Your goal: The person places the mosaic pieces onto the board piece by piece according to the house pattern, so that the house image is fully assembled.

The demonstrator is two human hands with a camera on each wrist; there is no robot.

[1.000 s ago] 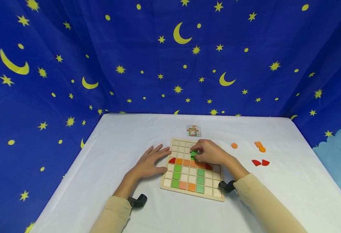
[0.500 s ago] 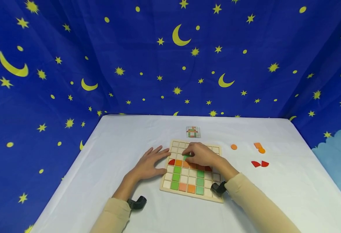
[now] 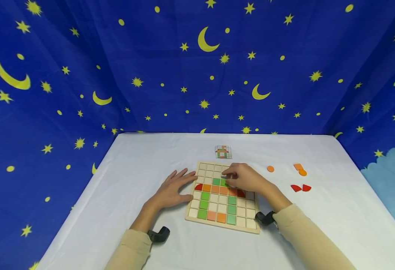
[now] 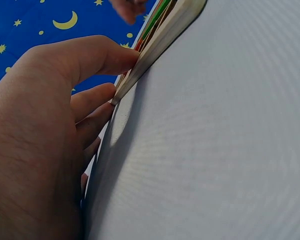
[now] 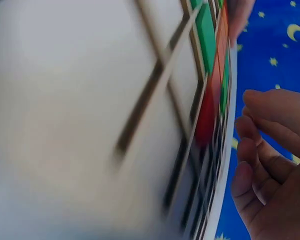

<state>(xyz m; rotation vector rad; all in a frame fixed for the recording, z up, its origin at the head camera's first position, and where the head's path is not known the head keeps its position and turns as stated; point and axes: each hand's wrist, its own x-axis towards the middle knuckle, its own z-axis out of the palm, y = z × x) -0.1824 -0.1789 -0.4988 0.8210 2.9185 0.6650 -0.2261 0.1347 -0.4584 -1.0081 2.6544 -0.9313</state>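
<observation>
A square wooden grid board point(image 3: 222, 227) lies on the table, partly filled with coloured tiles. My left hand point(image 3: 172, 191) rests at its left edge, fingers spread; thumb and fingertips touch the wooden rim point(image 4: 160, 42) in the left wrist view. My right hand point(image 3: 246, 177) is over the board's upper right, its fingertips beside a bright green tile point(image 3: 223, 182). Left of that sits a light green tile point(image 3: 216, 182) in its cell. The right wrist view shows the right fingers point(image 5: 247, 150) loosely bent, with nothing between them. This hand hides several cells.
Right of the board lie an orange disc point(image 3: 270, 169), an orange square tile point(image 3: 298, 167) touching another orange disc point(image 3: 302, 173), and two red quarter-circle tiles point(image 3: 296, 188). A small pattern card point(image 3: 223, 152) lies behind the board. A blue starry cloth point(image 3: 170, 67) hangs behind the table.
My right hand moved left over the board with a green tile, then back right without it. The light green tile now lies beside the bright green one. The left hand stayed.
</observation>
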